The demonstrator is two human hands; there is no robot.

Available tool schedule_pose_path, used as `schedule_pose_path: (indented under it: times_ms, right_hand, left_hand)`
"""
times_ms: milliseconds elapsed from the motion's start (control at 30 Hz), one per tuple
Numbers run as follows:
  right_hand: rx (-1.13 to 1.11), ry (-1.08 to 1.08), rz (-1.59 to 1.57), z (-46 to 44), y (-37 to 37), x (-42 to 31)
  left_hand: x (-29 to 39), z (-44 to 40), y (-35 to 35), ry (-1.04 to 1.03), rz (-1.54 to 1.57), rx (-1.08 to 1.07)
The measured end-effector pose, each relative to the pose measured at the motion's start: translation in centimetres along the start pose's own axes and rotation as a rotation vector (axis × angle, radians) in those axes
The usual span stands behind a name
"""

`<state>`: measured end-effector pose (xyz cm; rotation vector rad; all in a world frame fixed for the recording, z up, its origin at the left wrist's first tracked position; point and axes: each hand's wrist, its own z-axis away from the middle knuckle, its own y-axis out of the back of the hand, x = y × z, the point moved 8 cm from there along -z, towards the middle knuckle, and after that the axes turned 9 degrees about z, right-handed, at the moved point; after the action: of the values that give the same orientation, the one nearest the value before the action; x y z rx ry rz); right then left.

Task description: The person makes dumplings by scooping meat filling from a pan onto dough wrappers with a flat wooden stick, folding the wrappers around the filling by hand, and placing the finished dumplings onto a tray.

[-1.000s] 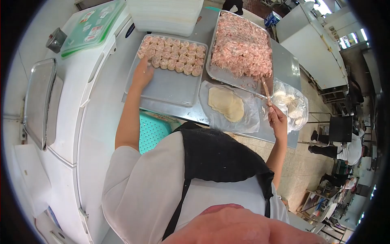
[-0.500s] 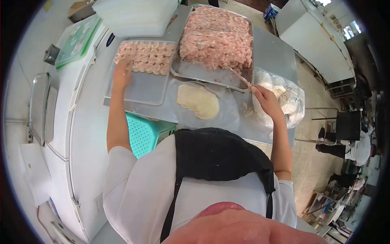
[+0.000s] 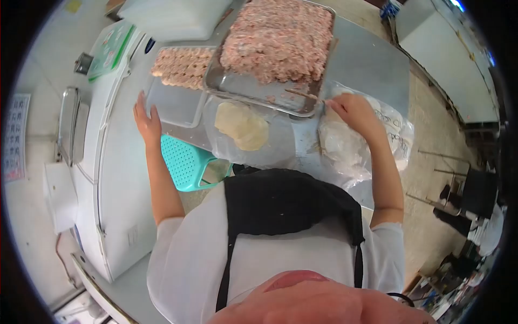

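My left hand (image 3: 147,120) is beside the left edge of a shallow plastic tray (image 3: 175,110), fingers spread and holding nothing. Rows of small meat-filled dumplings (image 3: 183,66) fill the tray's far part. In my right hand (image 3: 352,110) is a thin, meat-smeared stick (image 3: 302,94), its tip over the near end of a metal tray (image 3: 237,86). Minced meat (image 3: 278,43) is heaped in that metal tray. Closer to me, thin round dough wrappers (image 3: 243,127) lie overlapping on clear plastic. Under my right forearm sits a clear bag (image 3: 345,146) with pale contents.
Stacked translucent containers (image 3: 172,19) stand at the far left of the metal table (image 3: 367,59). A turquoise plastic stool (image 3: 183,162) is below the table edge. White cabinets (image 3: 121,178) line the left. Another person (image 3: 485,229) is off to the far right.
My left hand has come off the dumplings and moved toward me, with its fingers now spread. My right hand still holds the stick, now turned flatter. The view has shifted.
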<state>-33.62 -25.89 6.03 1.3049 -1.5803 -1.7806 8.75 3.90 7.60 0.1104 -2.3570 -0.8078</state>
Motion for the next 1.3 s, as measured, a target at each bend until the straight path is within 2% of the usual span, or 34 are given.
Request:
schedule_pose_path:
  times_ms: [67,133,200,267,300,367,533,600,733,800,900,1000,1067,1133,1200,1300]
  right_hand:
    - [0.019,0.027,0.388,-1.4,2.4,0.1]
    - [0.005,0.001,0.599,-3.4,5.0,1.0]
    - [-0.020,-0.042,0.732,-5.8,7.3,1.4]
    - [0.151,0.049,0.820,-8.6,7.7,1.8]
    - [0.141,0.046,0.825,-10.1,6.5,2.7]
    - [0.193,0.212,0.859,-11.9,2.9,2.2]
    - [0.094,0.103,0.811,-10.8,-0.2,1.7]
    - [0.082,0.077,0.784,-9.9,-0.4,1.0]
    - [0.044,0.039,0.821,-8.2,-1.1,-0.7]
    - [0.048,0.034,0.822,-7.5,-1.2,-1.7]
    - [0.052,-0.016,0.794,-6.4,-2.0,-3.0]
    - [-0.044,0.007,0.781,-5.3,-4.1,-4.6]
    - [-0.062,0.016,0.652,-4.6,-5.3,-6.2]
    - [-0.066,0.037,0.654,-3.4,-6.9,-10.5]
    - [-0.067,0.067,0.655,-3.5,-6.7,-11.9]
    - [-0.164,0.057,0.782,-5.3,-2.5,-10.7]
  left_hand:
    - [1.3,2.8,-1.4,-0.075,-0.074,-0.132]
    - [5.0,5.3,-3.0,-0.110,-0.071,-0.238]
    - [8.7,6.9,-4.9,-0.110,-0.037,-0.277]
    - [11.6,8.5,-7.3,-0.155,0.137,-0.415]
    - [12.3,8.9,-8.2,-0.150,0.146,-0.419]
    - [12.8,9.6,-10.8,-0.091,0.288,-0.574]
    - [11.9,10.2,-13.4,-0.159,0.244,-0.653]
    - [11.5,10.6,-13.9,-0.090,0.268,-0.730]
    - [9.6,10.0,-14.8,-0.093,0.366,-0.750]
    - [8.7,9.7,-15.7,0.004,0.476,-0.884]
    - [8.7,9.2,-15.6,0.005,0.489,-0.897]
    - [8.8,8.9,-15.3,-0.038,0.610,-0.872]
    - [8.6,8.5,-15.2,-0.048,0.654,-0.859]
    - [8.7,7.9,-15.0,-0.054,0.700,-0.842]
    - [8.2,7.3,-15.2,0.084,0.640,-0.851]
    - [8.2,6.1,-14.3,0.211,0.672,-0.818]
